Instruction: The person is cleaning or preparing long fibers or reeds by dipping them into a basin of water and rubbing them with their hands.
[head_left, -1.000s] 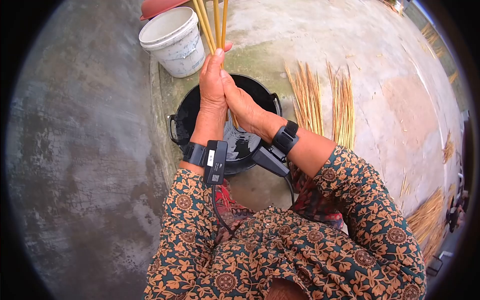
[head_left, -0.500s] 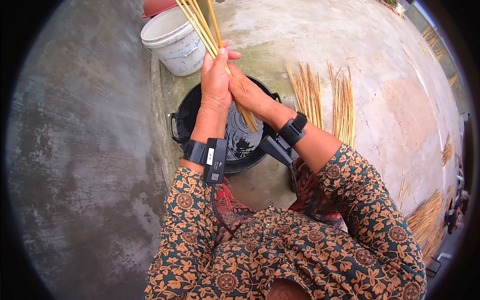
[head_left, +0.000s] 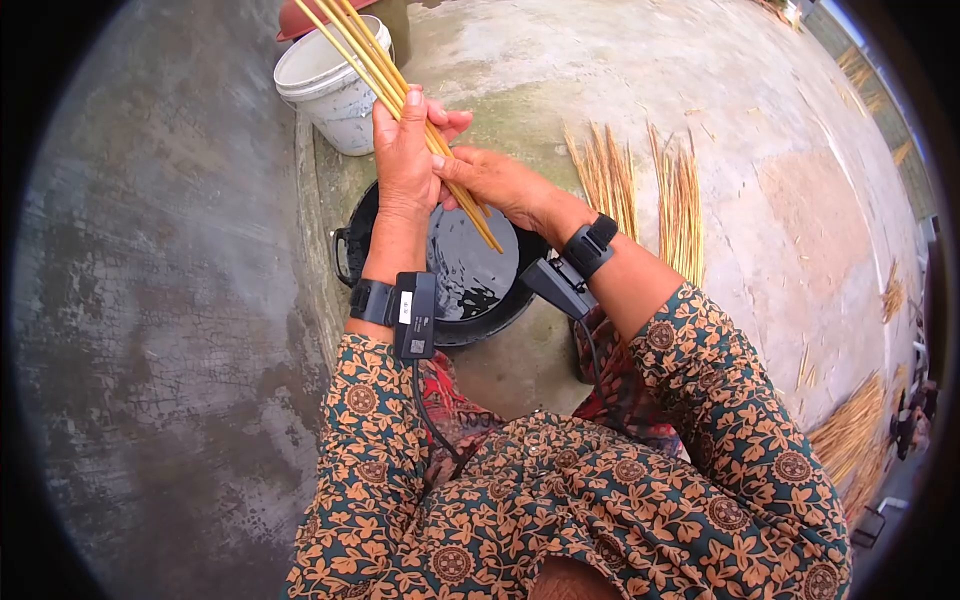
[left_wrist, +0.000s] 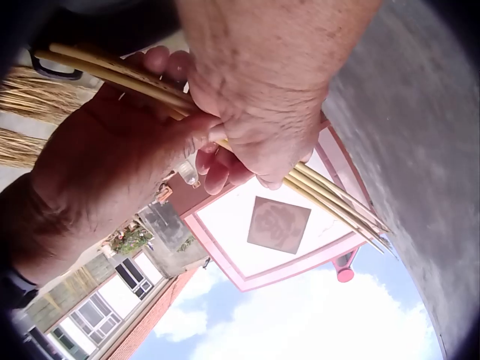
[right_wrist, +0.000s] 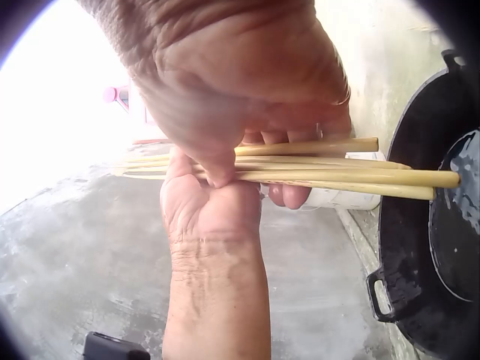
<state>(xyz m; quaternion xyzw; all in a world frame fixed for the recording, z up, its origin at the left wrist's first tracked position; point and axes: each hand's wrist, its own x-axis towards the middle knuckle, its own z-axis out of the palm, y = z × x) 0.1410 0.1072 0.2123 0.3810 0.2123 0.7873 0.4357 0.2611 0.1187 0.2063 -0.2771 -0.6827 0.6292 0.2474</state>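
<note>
Bundle of thin yellow straw stalks [head_left: 400,90]: head view, left hand [head_left: 402,160] and right hand [head_left: 490,180] clasp it above black water-filled basin [head_left: 470,320]. Left wrist view: both hands wrapped round stalks. Right wrist view: stalk ends over basin, undipped; soaking seemingly left.

Bucket [head_left: 325,85] behind basin [head_left: 450,290]; straw bundles [head_left: 640,190] right.

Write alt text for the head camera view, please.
Both hands, left hand and right hand, grip a bundle of yellow stalks above a black basin holding water. A white bucket stands behind on concrete.
</note>
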